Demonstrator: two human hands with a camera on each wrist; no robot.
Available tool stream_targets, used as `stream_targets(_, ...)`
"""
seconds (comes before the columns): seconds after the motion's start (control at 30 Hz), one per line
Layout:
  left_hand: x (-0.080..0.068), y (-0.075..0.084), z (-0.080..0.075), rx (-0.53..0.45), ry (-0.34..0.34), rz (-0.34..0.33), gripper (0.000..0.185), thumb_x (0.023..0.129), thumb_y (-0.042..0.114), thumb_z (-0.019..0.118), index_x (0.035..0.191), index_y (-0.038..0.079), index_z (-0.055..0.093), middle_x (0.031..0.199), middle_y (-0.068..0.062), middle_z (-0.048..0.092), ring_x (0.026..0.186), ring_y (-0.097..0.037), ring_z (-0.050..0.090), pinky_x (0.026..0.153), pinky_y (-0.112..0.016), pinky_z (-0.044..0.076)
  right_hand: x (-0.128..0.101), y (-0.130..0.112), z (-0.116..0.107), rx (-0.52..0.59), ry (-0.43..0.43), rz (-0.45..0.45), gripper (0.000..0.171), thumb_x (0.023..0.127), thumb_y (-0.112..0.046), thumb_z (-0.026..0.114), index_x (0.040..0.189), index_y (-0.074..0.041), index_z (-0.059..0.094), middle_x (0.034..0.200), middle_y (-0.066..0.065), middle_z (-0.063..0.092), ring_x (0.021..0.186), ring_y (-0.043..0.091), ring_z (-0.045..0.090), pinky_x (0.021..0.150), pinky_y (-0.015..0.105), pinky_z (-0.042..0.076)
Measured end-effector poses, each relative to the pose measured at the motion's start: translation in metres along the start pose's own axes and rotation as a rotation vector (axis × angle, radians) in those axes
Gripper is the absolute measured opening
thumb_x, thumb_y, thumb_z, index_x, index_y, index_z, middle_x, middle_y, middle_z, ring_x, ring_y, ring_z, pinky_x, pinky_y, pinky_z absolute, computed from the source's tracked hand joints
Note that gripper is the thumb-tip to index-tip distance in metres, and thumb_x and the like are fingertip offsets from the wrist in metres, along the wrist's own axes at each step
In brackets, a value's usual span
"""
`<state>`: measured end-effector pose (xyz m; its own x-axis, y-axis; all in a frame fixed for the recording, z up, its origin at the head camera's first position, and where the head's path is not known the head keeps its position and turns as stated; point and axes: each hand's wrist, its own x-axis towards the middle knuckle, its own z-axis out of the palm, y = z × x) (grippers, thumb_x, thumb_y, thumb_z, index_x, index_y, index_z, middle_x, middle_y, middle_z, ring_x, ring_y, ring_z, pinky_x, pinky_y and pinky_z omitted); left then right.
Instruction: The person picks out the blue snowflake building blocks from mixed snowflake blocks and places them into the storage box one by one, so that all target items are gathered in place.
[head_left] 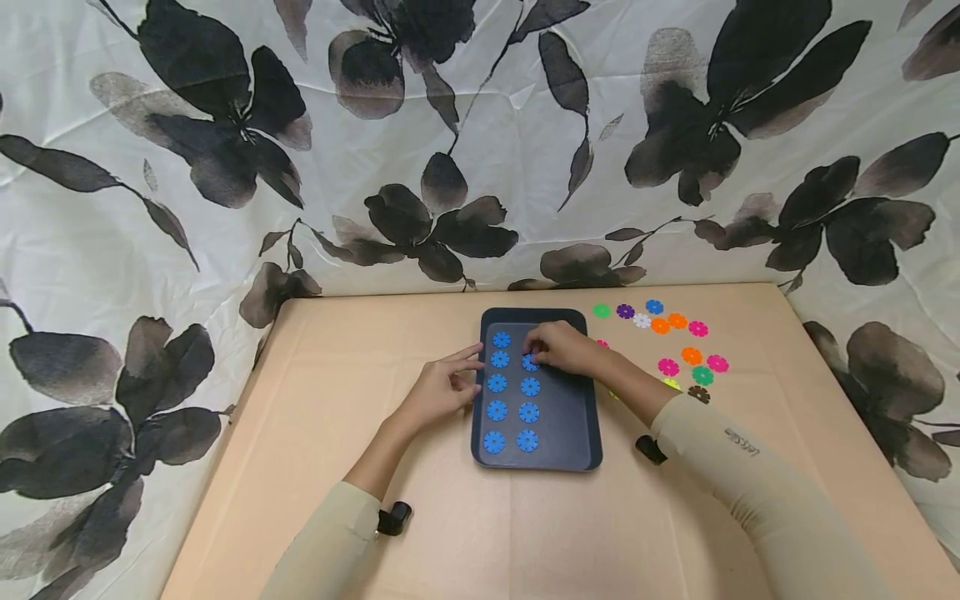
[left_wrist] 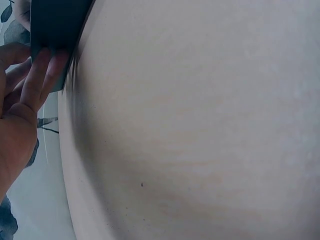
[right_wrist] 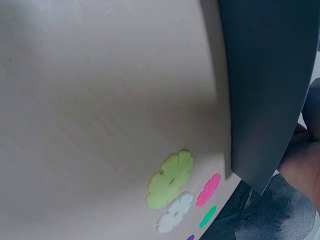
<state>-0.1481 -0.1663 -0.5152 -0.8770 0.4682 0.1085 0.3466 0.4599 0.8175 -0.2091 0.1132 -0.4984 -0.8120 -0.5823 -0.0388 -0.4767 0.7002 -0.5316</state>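
On the tan table (head_left: 337, 400) sits a dark rectangular tray (head_left: 570, 433) w/ rounded corners and a low raised rim. In it we see blue flower-shaped discs (head_left: 497, 383) laid flat in two columns, each w/ scalloped petals and a small centre hole. The left column has five; in the right column we count three clear ones plus one more at the fingertips.

Our right hand (head_left: 562, 347) reaches over the tray's upper part, fingers curled down on a blue disc (head_left: 530, 363) in the right column; the disc is mostly hidden, so we can't tell whether it's pinched or just pressed.

Our left hand (head_left: 442, 385) rests at the tray's left edge, fingers nearly straight and relaxed, tips touching the rim; wrist view confirms contact w/ the dark wall.

Right of the tray, loose discs (head_left: 678, 342) lie scattered in mixed colours: green, purple, white, orange, pink, blue, brown. Right wrist view shows a yellow-green disc (right_wrist: 170, 179) near the tray's edge, w/ white and pink ones just beside it.
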Motion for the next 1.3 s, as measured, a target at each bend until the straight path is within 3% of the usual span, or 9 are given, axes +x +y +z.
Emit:
stream_targets(0.3,0.0,0.002,0.0,0.001,-0.005,-0.008,0.04,0.089,-0.001,0.074,0.13,0.0,0.07,0.159,-0.006,0.05,0.073,-0.008,0.069,0.067,-0.02,0.056,-0.003,0.002,0.001,-0.003,0.009,0.002,0.008,0.094,-0.011,0.076,0.101,-0.011,0.077,0.091,0.002,0.069,0.086,0.016,0.06,0.08,0.033,0.053)
stream_targets(0.57,-0.001,0.003,-0.001,-0.003,-0.004,-0.011,0.04,0.09,-0.001,0.074,0.129,0.0,0.07,0.159,-0.006,0.05,0.073,-0.009,0.069,0.066,-0.02,0.056,-0.013,-0.005,-0.013,0.014,0.049,-0.004,0.014,0.095,-0.014,0.075,0.109,-0.011,0.077,0.099,0.003,0.072,0.09,0.016,0.063,0.083,0.034,0.057)
stream_targets(0.87,-0.002,0.003,-0.001,-0.009,-0.005,-0.012,0.04,0.089,-0.002,0.074,0.129,-0.001,0.07,0.159,-0.007,0.049,0.074,-0.011,0.07,0.067,-0.019,0.056,-0.038,-0.008,-0.039,0.112,0.191,0.052,0.022,0.094,-0.012,0.076,0.116,-0.007,0.075,0.105,0.007,0.072,0.095,0.022,0.065,0.09,0.042,0.06)
stream_targets(1.1,-0.001,0.003,0.0,-0.01,-0.003,-0.002,0.04,0.089,-0.002,0.075,0.129,-0.001,0.07,0.159,-0.009,0.05,0.076,-0.011,0.071,0.068,-0.02,0.057,-0.064,0.005,-0.057,0.121,0.315,0.084,0.022,0.094,-0.012,0.076,0.115,-0.005,0.075,0.106,0.009,0.072,0.094,0.024,0.066,0.089,0.048,0.06)
stream_targets(1.2,-0.001,0.003,0.0,-0.006,0.003,-0.003,0.04,0.088,-0.003,0.075,0.128,-0.002,0.07,0.158,-0.009,0.05,0.076,-0.01,0.071,0.068,-0.02,0.058,-0.073,0.014,-0.062,0.121,0.364,0.107,0.022,0.095,-0.011,0.075,0.115,-0.005,0.075,0.104,0.009,0.074,0.093,0.024,0.066,0.088,0.045,0.061)
stream_targets(1.3,-0.001,0.003,0.001,-0.004,0.005,-0.007,0.04,0.089,-0.002,0.075,0.129,-0.001,0.07,0.158,-0.008,0.05,0.076,-0.009,0.071,0.068,-0.02,0.058,-0.081,0.026,-0.067,0.113,0.416,0.131,0.022,0.094,-0.012,0.075,0.115,-0.006,0.074,0.102,0.008,0.075,0.092,0.023,0.067,0.085,0.028,0.059)
